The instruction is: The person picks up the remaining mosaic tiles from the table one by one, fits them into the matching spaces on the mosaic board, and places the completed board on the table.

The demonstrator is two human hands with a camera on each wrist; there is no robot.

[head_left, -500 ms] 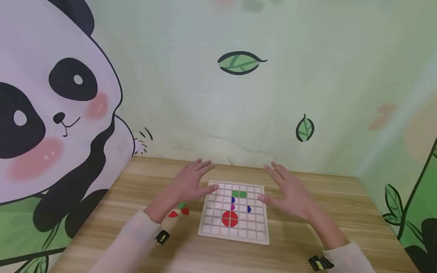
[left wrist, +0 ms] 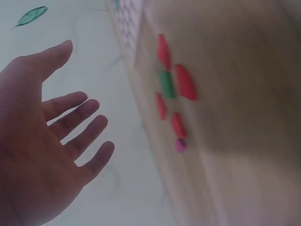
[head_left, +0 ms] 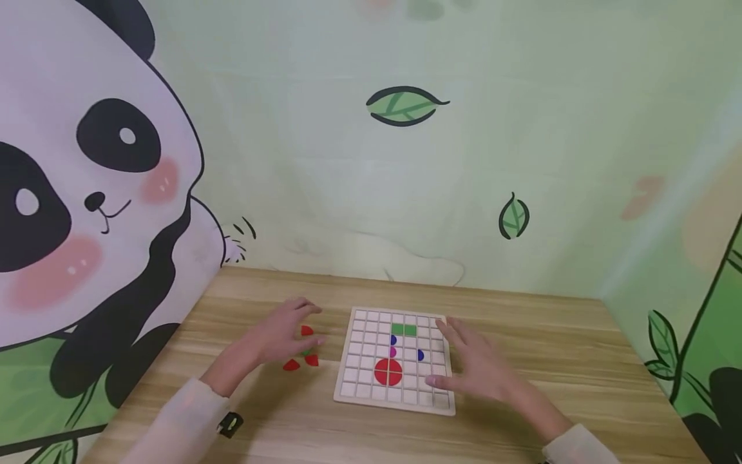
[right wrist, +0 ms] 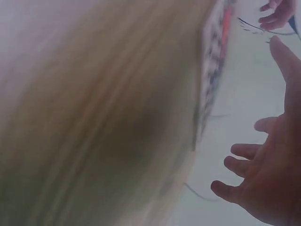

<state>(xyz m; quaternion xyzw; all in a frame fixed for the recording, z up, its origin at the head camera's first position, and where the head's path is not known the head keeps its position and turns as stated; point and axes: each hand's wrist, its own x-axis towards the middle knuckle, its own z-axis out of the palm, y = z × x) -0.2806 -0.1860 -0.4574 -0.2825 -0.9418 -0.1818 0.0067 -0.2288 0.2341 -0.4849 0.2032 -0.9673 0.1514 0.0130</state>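
Note:
A white gridded board (head_left: 355, 380) lies mid-table. On it are two green squares (head_left: 404, 330), blue half-discs (head_left: 420, 355), a small magenta piece (head_left: 393, 352) and a red disc (head_left: 388, 372) made of quarter pieces. My left hand (head_left: 278, 335), fingers spread and holding nothing, is over the loose pieces left of the board. Around it show red quarter pieces (head_left: 291, 365) and a partly covered green piece (head_left: 305, 352); the left wrist view adds a magenta piece (left wrist: 180, 145). My right hand (head_left: 484, 364), also spread and holding nothing, overlaps the board's right edge in the head view.
The wooden table (head_left: 522, 425) meets a wall hanging (head_left: 324, 193) at the back, printed with a panda (head_left: 116, 212) and leaves. A black band clip (head_left: 230, 424) sits at my left sleeve (head_left: 180, 419).
My left hand has moved left, away from the board's upper left corner, baring another red piece. My right hand has come nearer to me and slightly left, its thumb now over the board's lower right.

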